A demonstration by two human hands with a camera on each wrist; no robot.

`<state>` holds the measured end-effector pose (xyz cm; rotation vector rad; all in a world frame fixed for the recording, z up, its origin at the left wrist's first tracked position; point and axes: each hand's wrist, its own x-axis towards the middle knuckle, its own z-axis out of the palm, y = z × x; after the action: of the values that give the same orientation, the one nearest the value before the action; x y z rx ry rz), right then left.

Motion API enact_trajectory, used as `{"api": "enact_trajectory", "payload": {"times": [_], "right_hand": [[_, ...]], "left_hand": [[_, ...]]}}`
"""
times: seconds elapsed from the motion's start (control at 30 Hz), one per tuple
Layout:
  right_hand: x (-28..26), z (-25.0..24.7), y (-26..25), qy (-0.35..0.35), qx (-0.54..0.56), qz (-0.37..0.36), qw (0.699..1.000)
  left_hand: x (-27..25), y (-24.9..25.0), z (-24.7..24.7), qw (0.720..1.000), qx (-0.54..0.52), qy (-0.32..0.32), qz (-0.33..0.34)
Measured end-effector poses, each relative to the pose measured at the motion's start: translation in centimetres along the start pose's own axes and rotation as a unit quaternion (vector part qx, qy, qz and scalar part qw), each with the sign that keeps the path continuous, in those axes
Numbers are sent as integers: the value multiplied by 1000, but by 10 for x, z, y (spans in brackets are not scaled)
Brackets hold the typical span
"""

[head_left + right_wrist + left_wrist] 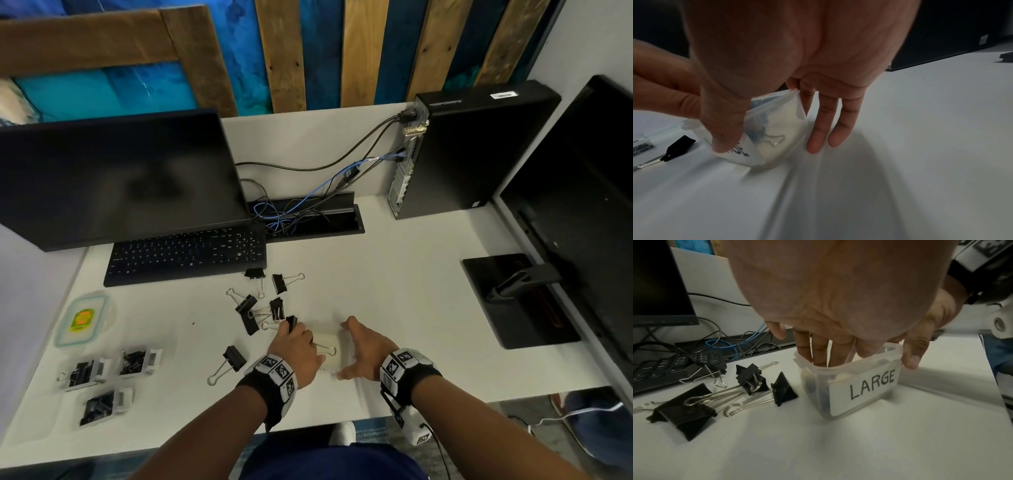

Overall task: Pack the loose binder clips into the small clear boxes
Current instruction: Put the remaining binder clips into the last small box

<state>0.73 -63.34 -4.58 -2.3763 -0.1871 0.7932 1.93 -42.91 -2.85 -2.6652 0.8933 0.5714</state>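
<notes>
Item: LARGE-labelled clear box (849, 384), lower centre; our right hand (368, 351) grips it, our left hand (830, 308) pushes straight fingers inside. Risk: wire handles snagging, box tipping.

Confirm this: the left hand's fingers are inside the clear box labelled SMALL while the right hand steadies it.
Wrong label. The left wrist view shows the box marked LARGE, not SMALL. The rest holds: the left hand has its fingers inside it while the right hand steadies it.

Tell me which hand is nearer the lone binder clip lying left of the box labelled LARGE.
Left. The left hand reaches into the box, just right of that binder clip; the right hand holds the box's far side.
</notes>
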Motion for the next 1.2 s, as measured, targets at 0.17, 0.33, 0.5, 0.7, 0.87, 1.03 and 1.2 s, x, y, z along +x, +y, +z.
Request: {"api": "enact_trajectory", "payload": {"times": [0.17, 0.33, 0.5, 0.7, 0.87, 1.03, 1.2], "right_hand": [[-1, -1, -1, -1, 2, 2, 1000], [0, -2, 1, -9, 8, 5, 1000], [1, -1, 1, -8, 7, 8, 1000], [2, -3, 0, -14, -4, 0, 1000], [3, -4, -3, -13, -13, -4, 1000], [2, -3, -4, -10, -10, -1, 1000], [3, 0, -4, -9, -7, 3, 1000]], "left_hand": [[-2, 0, 0, 999, -15, 29, 3], [-15, -38, -9, 968, -183, 145, -91], [-47, -94, 29, 940, -233, 69, -241], [-64, -108, 68, 937, -264, -62, -220], [-60, -99, 64, 937, -251, -21, -243], [-53, -100, 45, 911, -318, 74, -250], [-44, -89, 8, 871, -392, 239, -175]]}}
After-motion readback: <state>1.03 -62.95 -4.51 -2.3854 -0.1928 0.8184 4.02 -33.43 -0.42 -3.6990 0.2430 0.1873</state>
